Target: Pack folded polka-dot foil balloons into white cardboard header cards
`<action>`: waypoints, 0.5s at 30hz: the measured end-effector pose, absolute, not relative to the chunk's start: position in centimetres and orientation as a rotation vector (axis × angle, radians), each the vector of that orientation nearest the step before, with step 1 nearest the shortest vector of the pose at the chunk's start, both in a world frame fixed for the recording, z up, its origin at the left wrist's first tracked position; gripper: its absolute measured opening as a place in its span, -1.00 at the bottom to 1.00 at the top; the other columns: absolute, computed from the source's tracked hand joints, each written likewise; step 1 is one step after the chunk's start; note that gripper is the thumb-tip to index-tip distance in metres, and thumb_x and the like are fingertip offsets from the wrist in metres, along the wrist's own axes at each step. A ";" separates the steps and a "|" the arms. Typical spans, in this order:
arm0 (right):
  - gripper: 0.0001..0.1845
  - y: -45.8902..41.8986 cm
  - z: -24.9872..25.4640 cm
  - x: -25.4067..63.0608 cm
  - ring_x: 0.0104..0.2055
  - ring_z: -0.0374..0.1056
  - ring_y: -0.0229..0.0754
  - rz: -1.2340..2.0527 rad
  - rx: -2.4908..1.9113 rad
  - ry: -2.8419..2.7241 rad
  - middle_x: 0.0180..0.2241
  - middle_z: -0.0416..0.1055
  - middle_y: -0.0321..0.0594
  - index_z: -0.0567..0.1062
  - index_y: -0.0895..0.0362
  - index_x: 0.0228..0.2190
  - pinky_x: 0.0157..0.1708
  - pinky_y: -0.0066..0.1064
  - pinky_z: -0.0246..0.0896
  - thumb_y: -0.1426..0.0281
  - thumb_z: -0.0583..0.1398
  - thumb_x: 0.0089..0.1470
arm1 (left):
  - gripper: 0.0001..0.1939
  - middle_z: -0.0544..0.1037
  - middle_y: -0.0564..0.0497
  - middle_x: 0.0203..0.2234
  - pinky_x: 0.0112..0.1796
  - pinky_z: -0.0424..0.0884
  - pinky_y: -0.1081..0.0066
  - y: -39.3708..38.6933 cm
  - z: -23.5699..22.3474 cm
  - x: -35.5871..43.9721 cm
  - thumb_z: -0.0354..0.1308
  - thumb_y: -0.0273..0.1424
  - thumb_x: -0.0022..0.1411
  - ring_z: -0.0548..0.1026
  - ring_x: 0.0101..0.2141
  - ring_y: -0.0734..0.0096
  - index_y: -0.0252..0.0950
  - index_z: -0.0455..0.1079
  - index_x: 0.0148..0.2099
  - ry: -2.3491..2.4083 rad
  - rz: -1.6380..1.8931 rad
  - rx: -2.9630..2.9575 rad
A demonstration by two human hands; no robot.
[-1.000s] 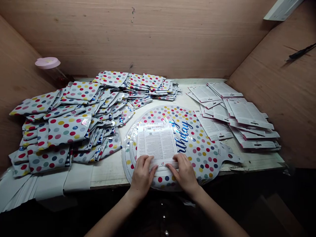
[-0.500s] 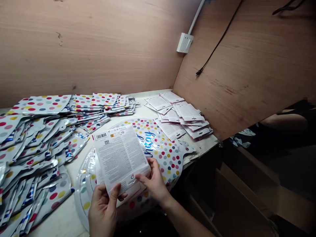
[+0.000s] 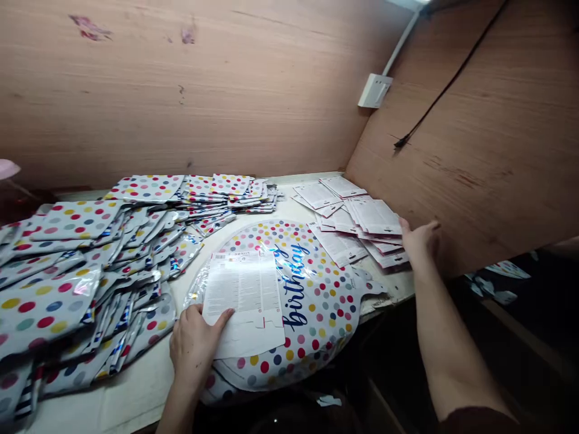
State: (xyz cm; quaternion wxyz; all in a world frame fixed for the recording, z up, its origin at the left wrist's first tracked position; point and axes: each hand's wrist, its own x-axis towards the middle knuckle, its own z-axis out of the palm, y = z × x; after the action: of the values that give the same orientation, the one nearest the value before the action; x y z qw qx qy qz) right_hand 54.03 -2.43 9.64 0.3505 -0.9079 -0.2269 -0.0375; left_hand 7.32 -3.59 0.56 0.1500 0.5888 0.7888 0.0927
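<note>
A round foil balloon (image 3: 316,283) with coloured dots and blue "birthday" lettering lies flat on the table's near edge. On its left half rests a white printed card (image 3: 244,301). My left hand (image 3: 194,343) lies on the card's lower left corner, thumb on top, fingers curled under its edge. My right hand (image 3: 418,241) is stretched out to the right, its fingers on the right side of a loose pile of white printed cards (image 3: 357,220); whether it grips one is hidden.
Many folded dotted balloons (image 3: 90,265) are heaped over the table's left half and along the back. Wooden walls close in the back and the right side (image 3: 474,150), with a white socket (image 3: 374,90) and a black cable. The table (image 3: 136,392) ends near my body.
The card was lifted off the balloon in both hands, and it is laid down again now. My right hand let go and reached right to the card pile. The view swung right.
</note>
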 end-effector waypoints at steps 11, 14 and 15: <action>-0.51 -12.2 4.0 26.2 -0.56 0.37 -0.33 1.596 -1.014 -0.525 -0.38 0.45 -0.25 0.36 0.11 -0.05 -0.57 -0.53 0.21 0.11 0.27 0.07 | -0.48 0.52 -0.06 -0.04 0.04 0.34 0.28 -8.3 -0.1 12.2 0.24 -0.22 0.19 0.49 -0.02 0.29 -0.17 0.20 0.14 1.185 1.468 0.773; -0.57 -11.4 3.2 25.2 -0.46 0.33 -0.35 1.564 -0.958 -0.321 -0.41 0.41 -0.31 0.40 0.12 -0.13 -0.44 -0.53 0.23 0.22 0.34 0.00 | -0.52 0.55 -0.07 -0.09 0.01 0.38 0.26 -9.5 -0.9 12.7 0.25 -0.22 0.18 0.52 -0.07 0.29 -0.20 0.22 0.09 1.215 1.399 0.775; -0.59 -11.0 2.9 25.3 -0.46 0.32 -0.35 1.575 -0.958 -0.290 -0.42 0.40 -0.33 0.41 0.12 -0.17 -0.43 -0.53 0.24 0.23 0.36 -0.01 | -0.54 0.57 -0.08 -0.13 -0.03 0.42 0.25 -9.8 -1.1 12.7 0.25 -0.21 0.17 0.55 -0.11 0.26 -0.23 0.24 0.05 1.241 1.371 0.776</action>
State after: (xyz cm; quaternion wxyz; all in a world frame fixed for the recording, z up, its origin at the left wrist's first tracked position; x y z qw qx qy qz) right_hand 25.28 -11.01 2.89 0.5956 -0.4124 -0.1248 0.6780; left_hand 12.74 -9.81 -1.08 0.5381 0.3263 0.5215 0.5761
